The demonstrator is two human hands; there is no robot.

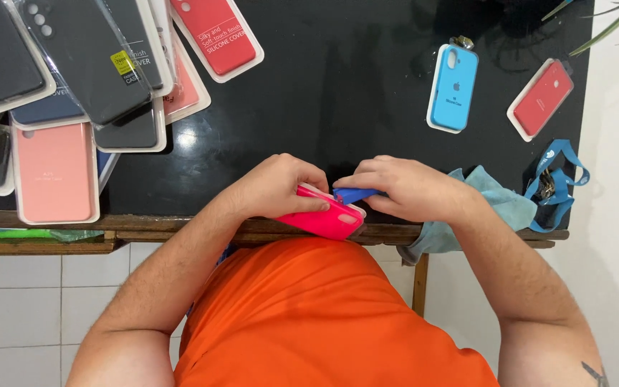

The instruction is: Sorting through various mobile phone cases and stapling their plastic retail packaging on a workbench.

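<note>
A bright pink phone case (327, 218) rests at the near edge of the black table (345, 86). My left hand (281, 186) grips it from the left side, fingers curled over its top. My right hand (402, 188) pinches a small blue tool (354, 194) whose tip touches the case's upper right corner. Both hands sit close together above my orange shirt.
Several packaged phone cases, black, pink and red (216, 32), lie piled at the table's left. A light blue case (453, 87) and a red case (543, 98) lie at the back right. A teal cloth (499, 201) and a blue lanyard with keys (557, 179) sit by my right wrist.
</note>
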